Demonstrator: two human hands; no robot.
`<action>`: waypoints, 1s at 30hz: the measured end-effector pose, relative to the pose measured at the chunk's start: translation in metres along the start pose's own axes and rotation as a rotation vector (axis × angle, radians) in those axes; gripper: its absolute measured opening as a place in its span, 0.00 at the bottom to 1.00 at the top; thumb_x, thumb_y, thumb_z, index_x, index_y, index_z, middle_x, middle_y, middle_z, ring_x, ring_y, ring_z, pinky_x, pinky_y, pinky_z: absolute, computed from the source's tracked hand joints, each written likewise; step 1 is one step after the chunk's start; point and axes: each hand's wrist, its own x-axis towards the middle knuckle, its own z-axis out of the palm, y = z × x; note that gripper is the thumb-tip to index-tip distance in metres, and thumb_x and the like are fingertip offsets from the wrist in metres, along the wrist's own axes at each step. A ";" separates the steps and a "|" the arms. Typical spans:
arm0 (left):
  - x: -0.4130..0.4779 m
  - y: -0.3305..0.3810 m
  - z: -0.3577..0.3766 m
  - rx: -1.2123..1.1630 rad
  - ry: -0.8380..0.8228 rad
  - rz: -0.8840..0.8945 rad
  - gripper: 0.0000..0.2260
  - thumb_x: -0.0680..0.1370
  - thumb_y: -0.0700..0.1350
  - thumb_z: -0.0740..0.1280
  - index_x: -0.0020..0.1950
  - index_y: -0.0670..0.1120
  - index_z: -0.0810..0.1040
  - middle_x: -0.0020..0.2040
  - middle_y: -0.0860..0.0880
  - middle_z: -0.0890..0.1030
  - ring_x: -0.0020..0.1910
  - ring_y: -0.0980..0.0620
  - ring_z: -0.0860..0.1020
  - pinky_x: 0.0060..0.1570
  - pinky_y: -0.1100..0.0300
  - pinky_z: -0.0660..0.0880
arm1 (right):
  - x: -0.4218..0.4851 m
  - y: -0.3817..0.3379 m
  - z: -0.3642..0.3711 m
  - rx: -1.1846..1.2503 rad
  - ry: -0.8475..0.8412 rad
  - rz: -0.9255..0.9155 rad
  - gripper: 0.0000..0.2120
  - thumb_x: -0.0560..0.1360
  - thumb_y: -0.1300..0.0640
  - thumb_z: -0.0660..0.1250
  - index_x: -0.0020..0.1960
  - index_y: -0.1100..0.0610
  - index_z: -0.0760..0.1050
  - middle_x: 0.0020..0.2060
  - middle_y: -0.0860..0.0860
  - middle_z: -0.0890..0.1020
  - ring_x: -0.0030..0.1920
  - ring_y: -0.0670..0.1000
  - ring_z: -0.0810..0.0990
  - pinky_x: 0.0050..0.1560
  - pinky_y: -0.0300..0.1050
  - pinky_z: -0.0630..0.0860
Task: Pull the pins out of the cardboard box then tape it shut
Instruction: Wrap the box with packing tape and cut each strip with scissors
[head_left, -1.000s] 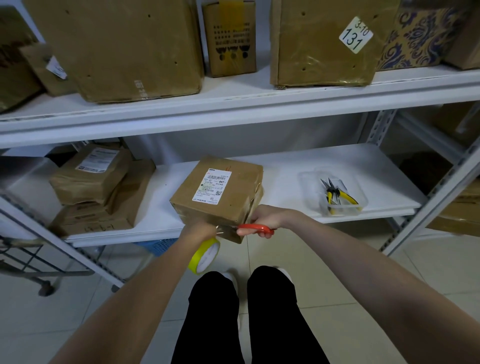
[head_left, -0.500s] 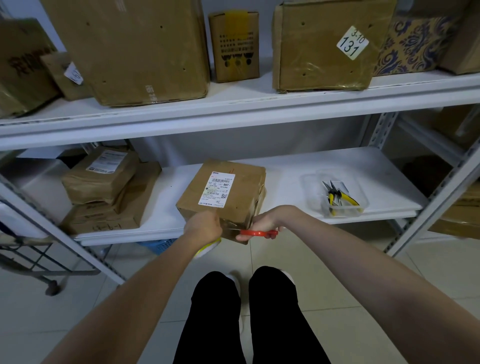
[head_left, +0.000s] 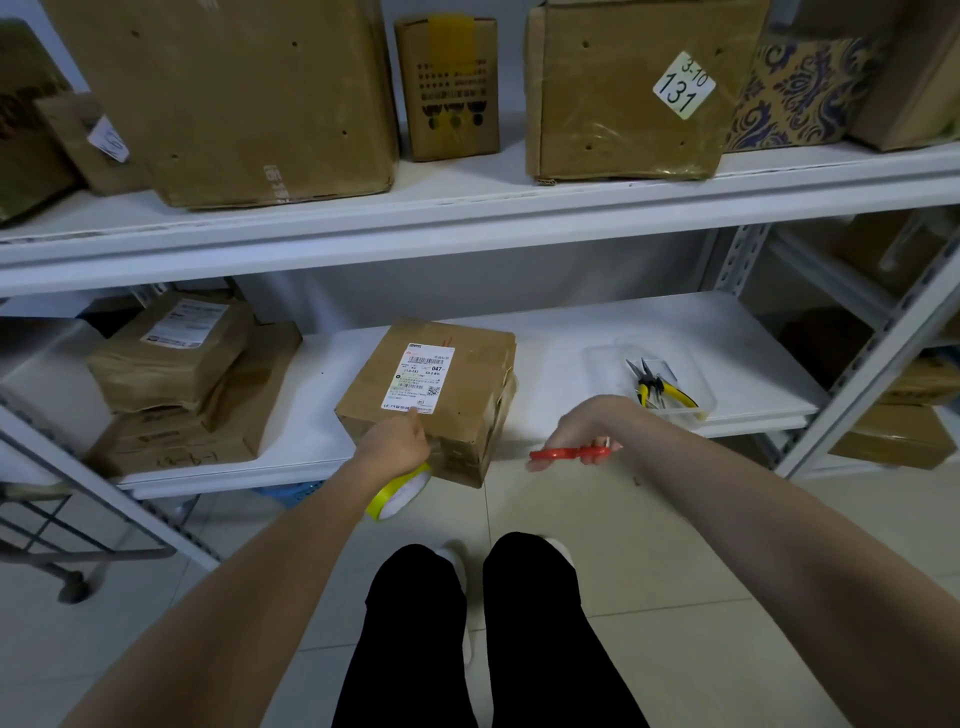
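1 cardboard box sits on the lower shelf, turned so that 1 corner points toward the person, and that near corner juts past the shelf's front edge. Its top carries 1 white shipping label with a barcode and the number 047. The brown card is creased. Glossy clear tape wrinkles over the near side faces, and the face toward 3 o'clock is dented.

2 hands are in view. The left hand lies against the box's near face at 6 o'clock, with 1 fingertip reaching the label's lower edge. Its other fingers curl round 1 tape roll with a yellow-green rim, which hangs just under the hand. The right hand is apart from the box, off its near corner at 3 o'clock, with its fingers curled round 1 pair of red-handled scissors held level. I cannot tell whether the blades are parted.

At 3 o'clock from the box, well apart, stands 1 clear plastic tray holding yellow-handled pliers. How many pairs is unclear. At 9 o'clock, 2 brown parcels are stacked, the upper 1 bearing a white label.

The upper shelf, at 12 o'clock, carries 7 boxes in view, several cut off by the frame. 1 bears a white tag reading 3-10 and 131, and 1 has a blue pattern. 2 legs in black trousers stand on the tiled floor at 6 o'clock.
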 end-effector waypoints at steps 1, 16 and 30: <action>0.000 0.000 -0.001 -0.017 -0.013 -0.001 0.16 0.81 0.43 0.52 0.64 0.42 0.72 0.56 0.40 0.78 0.55 0.42 0.75 0.51 0.55 0.72 | 0.003 0.008 -0.001 0.020 0.099 0.012 0.24 0.70 0.34 0.66 0.41 0.55 0.68 0.37 0.51 0.72 0.32 0.50 0.71 0.35 0.40 0.68; -0.006 -0.022 -0.009 -0.432 0.110 -0.099 0.08 0.75 0.40 0.63 0.41 0.41 0.81 0.51 0.44 0.82 0.50 0.49 0.76 0.52 0.55 0.72 | 0.075 -0.016 0.019 0.468 0.677 -0.058 0.27 0.76 0.52 0.62 0.69 0.67 0.62 0.63 0.61 0.70 0.64 0.59 0.68 0.65 0.49 0.68; -0.015 -0.018 -0.004 -0.382 0.123 -0.088 0.11 0.75 0.41 0.63 0.32 0.47 0.72 0.33 0.49 0.74 0.39 0.49 0.73 0.34 0.60 0.65 | 0.031 -0.073 0.042 -0.064 1.082 -0.661 0.20 0.72 0.42 0.63 0.58 0.53 0.76 0.53 0.50 0.78 0.57 0.54 0.76 0.57 0.49 0.69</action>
